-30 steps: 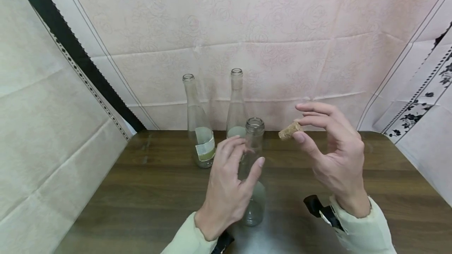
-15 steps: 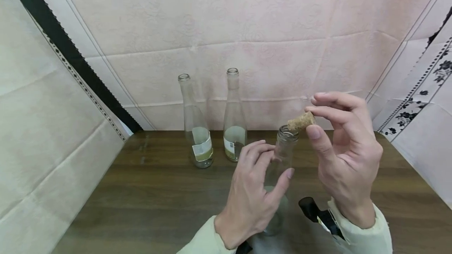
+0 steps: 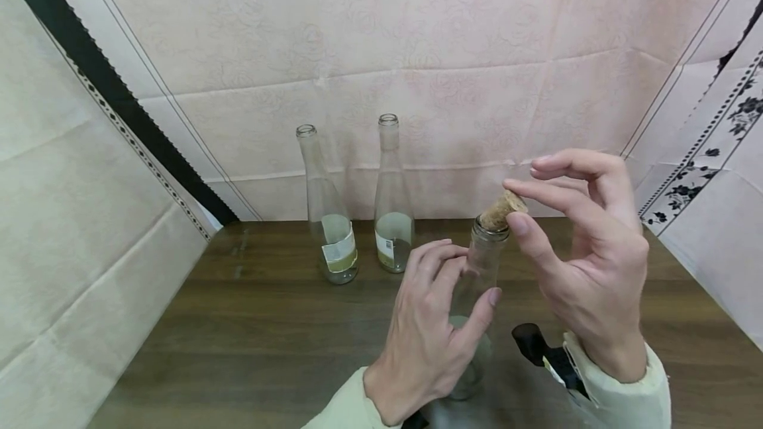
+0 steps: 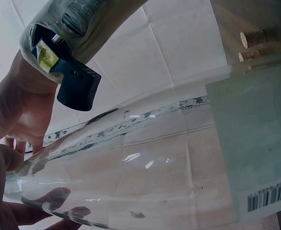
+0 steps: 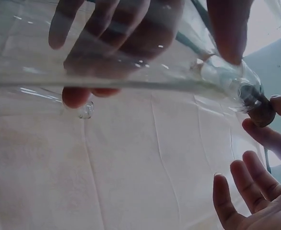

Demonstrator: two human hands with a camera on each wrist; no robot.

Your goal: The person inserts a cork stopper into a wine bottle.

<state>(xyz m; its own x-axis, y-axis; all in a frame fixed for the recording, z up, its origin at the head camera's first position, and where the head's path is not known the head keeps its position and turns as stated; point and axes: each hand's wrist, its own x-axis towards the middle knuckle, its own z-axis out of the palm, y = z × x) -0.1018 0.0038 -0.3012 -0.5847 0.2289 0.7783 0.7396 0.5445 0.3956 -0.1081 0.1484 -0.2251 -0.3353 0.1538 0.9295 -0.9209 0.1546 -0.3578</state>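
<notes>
A clear glass bottle (image 3: 485, 255) stands at the front of the table, tilted slightly. My left hand (image 3: 424, 333) holds it below the neck, fingers on the far side and thumb on the near side. Between thumb and forefinger, my right hand (image 3: 596, 263) pinches a cork (image 3: 502, 210); its other fingers stay off the cork. One end of the cork sits in the bottle's mouth, and it leans toward the right hand. The right wrist view also shows the cork (image 5: 261, 114) at the opening. A pale label (image 4: 255, 134) with a barcode shows through the glass in the left wrist view.
Two more clear bottles, one at the left (image 3: 334, 217) and one beside it (image 3: 393, 197), stand uncorked at the back of the wooden table (image 3: 250, 330). Loose corks (image 4: 253, 39) lie on the table in the left wrist view. Patterned cloth (image 3: 357, 32) hangs around the table.
My left hand has moved right with the bottle. The right hand's cork has come over the bottle's mouth, tipped downward, and one end has entered it.
</notes>
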